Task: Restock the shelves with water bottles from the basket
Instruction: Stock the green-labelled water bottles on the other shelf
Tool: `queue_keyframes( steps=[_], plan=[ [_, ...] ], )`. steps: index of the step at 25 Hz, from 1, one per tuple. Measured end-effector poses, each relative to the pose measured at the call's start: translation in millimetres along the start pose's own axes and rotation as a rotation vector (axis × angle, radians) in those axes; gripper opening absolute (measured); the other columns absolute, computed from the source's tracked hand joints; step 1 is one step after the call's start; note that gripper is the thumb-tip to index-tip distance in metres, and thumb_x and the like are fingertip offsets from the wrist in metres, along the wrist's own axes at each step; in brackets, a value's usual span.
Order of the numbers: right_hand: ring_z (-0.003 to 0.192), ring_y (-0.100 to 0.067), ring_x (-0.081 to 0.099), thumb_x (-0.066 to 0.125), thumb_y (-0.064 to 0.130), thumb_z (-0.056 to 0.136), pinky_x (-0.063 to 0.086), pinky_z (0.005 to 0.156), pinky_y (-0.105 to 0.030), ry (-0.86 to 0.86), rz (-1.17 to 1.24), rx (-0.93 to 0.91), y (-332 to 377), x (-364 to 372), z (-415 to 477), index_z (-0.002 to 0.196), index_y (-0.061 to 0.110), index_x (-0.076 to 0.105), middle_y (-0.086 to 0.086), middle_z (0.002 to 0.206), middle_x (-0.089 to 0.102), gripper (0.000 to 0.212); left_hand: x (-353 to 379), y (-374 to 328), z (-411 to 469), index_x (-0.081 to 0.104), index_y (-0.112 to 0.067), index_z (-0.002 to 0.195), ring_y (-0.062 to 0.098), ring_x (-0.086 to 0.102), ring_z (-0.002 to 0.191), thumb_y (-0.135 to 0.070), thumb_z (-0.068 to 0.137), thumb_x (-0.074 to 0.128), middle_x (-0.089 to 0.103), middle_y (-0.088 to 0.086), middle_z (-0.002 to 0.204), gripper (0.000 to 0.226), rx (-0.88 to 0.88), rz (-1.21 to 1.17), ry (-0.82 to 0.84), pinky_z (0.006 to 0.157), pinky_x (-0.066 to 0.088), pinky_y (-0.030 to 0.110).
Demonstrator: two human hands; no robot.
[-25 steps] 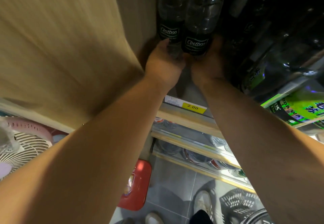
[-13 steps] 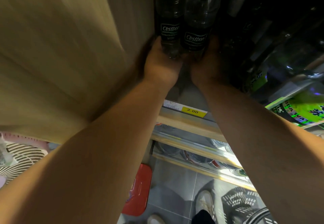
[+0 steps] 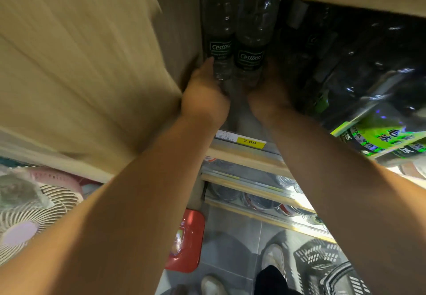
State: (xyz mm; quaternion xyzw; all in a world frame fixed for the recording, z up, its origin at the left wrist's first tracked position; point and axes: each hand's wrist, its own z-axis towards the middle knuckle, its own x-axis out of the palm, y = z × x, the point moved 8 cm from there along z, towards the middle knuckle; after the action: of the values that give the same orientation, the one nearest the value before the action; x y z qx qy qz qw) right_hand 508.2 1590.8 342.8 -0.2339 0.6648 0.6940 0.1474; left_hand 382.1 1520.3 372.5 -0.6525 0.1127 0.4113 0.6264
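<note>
Two clear water bottles with dark Cestbon labels stand side by side at the left end of a shelf [image 3: 244, 154]. My left hand [image 3: 205, 96] grips the base of the left bottle [image 3: 219, 48], next to the wooden side panel. My right hand [image 3: 268, 91] grips the base of the right bottle [image 3: 250, 57]; its fingers are mostly hidden in shadow. The dark plastic basket [image 3: 322, 262] sits on the floor at the lower right.
More bottles fill the shelf to the right, with green-labelled packs [image 3: 380, 138] at the right edge. A wooden side panel [image 3: 80, 64] bounds the left, a shelf board hangs overhead. Lower shelves hold bottles. A fan [image 3: 30, 211] and a red tray [image 3: 186, 241] are below.
Both hands have pushed the two bottles a little deeper onto the shelf, and my view has tilted so the upper shelf board now shows.
</note>
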Motion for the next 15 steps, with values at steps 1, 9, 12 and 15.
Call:
queue_keyframes(
  steps=[1, 9, 12, 15],
  plan=[
    [0.135, -0.022, 0.04, 0.057, 0.024, 0.095, 0.031, 0.104, -0.02, 0.054, -0.089, 0.0, 2, -1, -11, 0.148, 0.013, 0.029, -0.008, 0.149, 0.041, 0.061, -5, -4, -8, 0.046, -0.012, 0.139, 0.023, 0.05, 0.126, -0.004, 0.085, 0.054, 0.054, 0.008, 0.137, 0.054, 0.006, 0.04, 0.029, 0.101, 0.036, 0.023],
    [0.129, -0.017, 0.048, 0.066, 0.046, 0.07, 0.039, 0.11, -0.038, 0.164, 0.044, -0.023, 28, -53, -140, 0.137, 0.043, 0.033, 0.001, 0.142, 0.047, 0.075, -52, -13, -106, 0.035, -0.022, 0.146, 0.023, 0.049, 0.124, -0.017, 0.087, 0.059, 0.049, 0.005, 0.139, 0.064, -0.078, 0.243, 0.117, 0.098, 0.038, 0.03],
    [0.123, -0.013, 0.048, 0.071, 0.026, 0.081, 0.034, 0.101, -0.013, 0.188, -0.129, -0.038, 38, -92, -183, 0.144, 0.033, 0.035, -0.001, 0.144, 0.043, 0.073, -65, -32, -150, 0.032, -0.021, 0.147, 0.023, 0.042, 0.131, -0.02, 0.086, 0.061, 0.04, 0.004, 0.146, 0.067, -0.025, 0.305, 0.184, 0.106, 0.032, 0.032],
    [0.129, -0.021, 0.043, 0.069, 0.02, 0.084, 0.035, 0.104, -0.027, 0.185, -0.37, -0.144, 43, -129, -218, 0.145, 0.023, 0.036, -0.006, 0.145, 0.042, 0.07, -71, -60, -194, 0.035, -0.014, 0.146, 0.025, 0.041, 0.133, -0.021, 0.087, 0.061, 0.041, 0.008, 0.146, 0.064, 0.122, 0.324, 0.234, 0.109, 0.031, 0.034]
  ],
)
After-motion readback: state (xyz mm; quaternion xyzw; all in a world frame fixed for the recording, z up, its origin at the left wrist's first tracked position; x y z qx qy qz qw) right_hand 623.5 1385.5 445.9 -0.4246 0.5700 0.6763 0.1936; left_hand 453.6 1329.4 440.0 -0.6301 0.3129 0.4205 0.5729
